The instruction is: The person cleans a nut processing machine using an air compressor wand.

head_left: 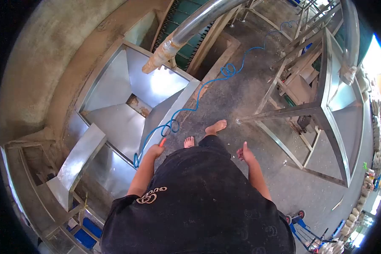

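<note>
My left hand is closed around a slim object with an orange end; my fingers hide the rest of it. A blue coiled hose runs close by that hand, over the rim of a metal hopper; whether it joins the orange-ended object cannot be made out. The hopper's sloped sheet walls lead down to a small opening with brown residue. My right hand hangs at my side above the floor, thumb apart from the loosely bent fingers, and nothing shows in it.
A thick metal pipe slants down over the hopper. On the right stands another hopper on a metal frame. My bare feet are on the concrete floor, where the hose trails away. A blue hand cart and stacked sacks are at lower right.
</note>
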{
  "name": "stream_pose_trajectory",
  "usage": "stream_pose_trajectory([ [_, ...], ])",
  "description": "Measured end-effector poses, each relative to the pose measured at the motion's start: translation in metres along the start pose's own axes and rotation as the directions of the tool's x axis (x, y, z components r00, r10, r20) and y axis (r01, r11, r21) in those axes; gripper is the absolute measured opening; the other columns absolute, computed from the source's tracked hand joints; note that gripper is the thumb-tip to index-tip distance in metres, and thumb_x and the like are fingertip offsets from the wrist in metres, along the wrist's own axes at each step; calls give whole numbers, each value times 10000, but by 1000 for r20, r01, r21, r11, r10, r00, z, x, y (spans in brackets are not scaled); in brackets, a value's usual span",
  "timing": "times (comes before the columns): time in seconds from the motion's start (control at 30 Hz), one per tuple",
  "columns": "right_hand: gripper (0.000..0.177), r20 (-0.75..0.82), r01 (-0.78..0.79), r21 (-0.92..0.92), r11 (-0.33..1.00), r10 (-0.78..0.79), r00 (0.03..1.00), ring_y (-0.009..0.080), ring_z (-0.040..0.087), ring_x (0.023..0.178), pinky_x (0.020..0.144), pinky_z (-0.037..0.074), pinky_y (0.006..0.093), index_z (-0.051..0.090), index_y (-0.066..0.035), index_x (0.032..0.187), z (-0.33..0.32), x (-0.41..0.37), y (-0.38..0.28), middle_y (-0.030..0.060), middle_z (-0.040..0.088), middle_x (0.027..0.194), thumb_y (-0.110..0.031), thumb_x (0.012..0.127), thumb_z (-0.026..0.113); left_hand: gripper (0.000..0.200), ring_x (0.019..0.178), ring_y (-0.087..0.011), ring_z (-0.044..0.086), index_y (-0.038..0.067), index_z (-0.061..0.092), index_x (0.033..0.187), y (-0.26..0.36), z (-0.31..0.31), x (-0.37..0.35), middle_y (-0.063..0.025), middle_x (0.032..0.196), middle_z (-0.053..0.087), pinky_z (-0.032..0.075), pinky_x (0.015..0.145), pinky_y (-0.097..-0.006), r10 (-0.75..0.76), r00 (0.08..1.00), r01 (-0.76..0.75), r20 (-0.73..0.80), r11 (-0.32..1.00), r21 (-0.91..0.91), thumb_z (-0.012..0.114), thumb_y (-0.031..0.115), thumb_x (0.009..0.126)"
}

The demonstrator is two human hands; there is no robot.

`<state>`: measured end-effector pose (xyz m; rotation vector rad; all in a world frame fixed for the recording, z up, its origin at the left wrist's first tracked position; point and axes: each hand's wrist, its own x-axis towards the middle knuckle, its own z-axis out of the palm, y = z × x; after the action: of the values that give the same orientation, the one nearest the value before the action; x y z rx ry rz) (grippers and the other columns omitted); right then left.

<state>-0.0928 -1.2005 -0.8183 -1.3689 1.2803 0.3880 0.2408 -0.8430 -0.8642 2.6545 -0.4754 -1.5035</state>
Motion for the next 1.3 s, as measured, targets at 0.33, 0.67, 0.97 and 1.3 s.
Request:
stream_pose_trajectory([
  [0.33,804,62,-44,-147,988,54,997,176,551,561,510,422,295,580,-44,765,-4,8,15,67,571,630,-692,821,107,439,659,-264,605,-1,602,946,85,-58,3,-153,686,610,450,625,-375,130,991,-132,-33,891,-435,550,399,773],
  [0.67,715,4,-128,235,963,131,991,186,562,644,559,435,315,595,-37,876,-17,28,49,81,595,743,-648,850,223,379,896,-363,573,92,610,970,253,-60,15,-197,913,613,443,789,-447,607,780,-626,155,748,221,530,402,769],
  [0.97,561,-301,494,615,615,-395,868,230,485,1066,854,404,334,367,-49,1261,-115,29,-180,114,455,1228,-463,887,422,276,938,-209,549,60,482,1084,392,-130,17,-102,1133,537,436,787,-337,831,535,-674,151,528,-516,498,247,881],
  [1.3,573,-142,734,-263,626,-777,613,321,538,1000,843,417,396,502,-35,1139,-141,70,-293,184,568,1068,-369,711,685,387,1149,-260,443,32,423,1106,530,-210,-19,-152,1247,438,383,932,-395,894,443,-464,-66,166,-870,353,372,933],
])
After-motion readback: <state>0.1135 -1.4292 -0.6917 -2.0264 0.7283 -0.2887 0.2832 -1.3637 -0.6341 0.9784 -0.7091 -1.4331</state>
